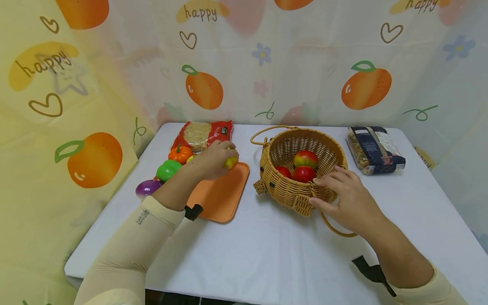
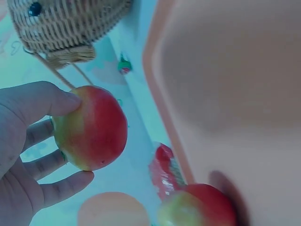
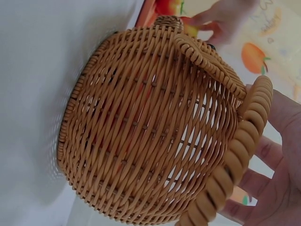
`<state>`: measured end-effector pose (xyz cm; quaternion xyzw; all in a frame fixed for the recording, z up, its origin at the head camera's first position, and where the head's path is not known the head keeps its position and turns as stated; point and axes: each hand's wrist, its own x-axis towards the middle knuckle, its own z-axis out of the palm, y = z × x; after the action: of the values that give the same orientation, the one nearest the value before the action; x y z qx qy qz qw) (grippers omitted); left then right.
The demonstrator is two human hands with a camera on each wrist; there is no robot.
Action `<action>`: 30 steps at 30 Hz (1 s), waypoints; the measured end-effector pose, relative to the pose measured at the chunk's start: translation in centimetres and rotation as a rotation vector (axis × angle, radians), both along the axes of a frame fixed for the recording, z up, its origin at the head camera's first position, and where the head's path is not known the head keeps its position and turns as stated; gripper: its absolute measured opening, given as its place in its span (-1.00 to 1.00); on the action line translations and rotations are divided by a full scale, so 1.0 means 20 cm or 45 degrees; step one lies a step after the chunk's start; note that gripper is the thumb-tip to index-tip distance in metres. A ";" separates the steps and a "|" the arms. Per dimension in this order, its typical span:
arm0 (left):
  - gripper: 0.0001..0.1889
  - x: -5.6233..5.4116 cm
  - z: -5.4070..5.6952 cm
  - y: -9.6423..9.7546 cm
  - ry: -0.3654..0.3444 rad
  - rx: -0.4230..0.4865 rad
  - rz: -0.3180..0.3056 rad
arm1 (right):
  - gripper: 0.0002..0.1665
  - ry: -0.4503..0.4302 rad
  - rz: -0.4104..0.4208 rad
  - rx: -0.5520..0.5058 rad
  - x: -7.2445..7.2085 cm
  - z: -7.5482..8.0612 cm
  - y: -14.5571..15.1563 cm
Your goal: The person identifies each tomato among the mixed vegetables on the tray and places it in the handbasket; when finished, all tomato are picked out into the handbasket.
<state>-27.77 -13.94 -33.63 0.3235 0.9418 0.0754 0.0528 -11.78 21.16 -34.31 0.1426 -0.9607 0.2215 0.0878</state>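
Note:
My left hand [image 1: 216,160] holds a red-and-yellow apple [image 2: 96,127] between thumb and fingers, above the orange tray [image 1: 221,199]. A second red-and-yellow apple [image 2: 197,207] shows at the tray's edge in the left wrist view. Right of the tray stands a wicker basket [image 1: 280,186] with several red and red-green apples [image 1: 306,159] inside. My right hand [image 1: 348,199] is at the basket's near right rim, its fingers loosely spread by the rim and the thumb outside. In the right wrist view those fingers are partly hidden behind the basket's coiled handle [image 3: 235,160].
Left of the tray lie an orange pepper [image 1: 180,153], a green pepper [image 1: 168,170] and a purple vegetable [image 1: 148,188]. A red bag with a clear window [image 1: 203,134] sits behind them. At the back right lies a dark blue package [image 1: 375,149]. A printed curtain [image 1: 289,76] hangs behind the white table [image 1: 267,254].

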 end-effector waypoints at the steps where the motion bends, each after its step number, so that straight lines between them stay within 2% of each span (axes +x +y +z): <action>1: -0.60 0.01 0.01 0.01 0.003 0.010 -0.003 | -0.44 0.002 0.001 -0.001 0.00 0.00 0.00; 9: -0.59 0.05 0.12 0.07 0.125 0.063 -0.087 | -0.44 0.014 0.001 0.002 0.00 0.00 0.00; 24: -0.50 0.09 0.30 0.28 0.208 0.109 -0.180 | -0.42 -0.003 -0.001 -0.015 0.00 -0.01 0.00; 30: -0.50 0.11 0.33 0.39 0.205 0.157 -0.245 | -0.44 0.021 0.012 -0.022 0.00 -0.01 0.00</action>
<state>-25.52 -6.17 -27.01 0.4199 0.9012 0.1014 -0.0360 -11.85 21.23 -34.54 0.1482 -0.9573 0.2290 0.0960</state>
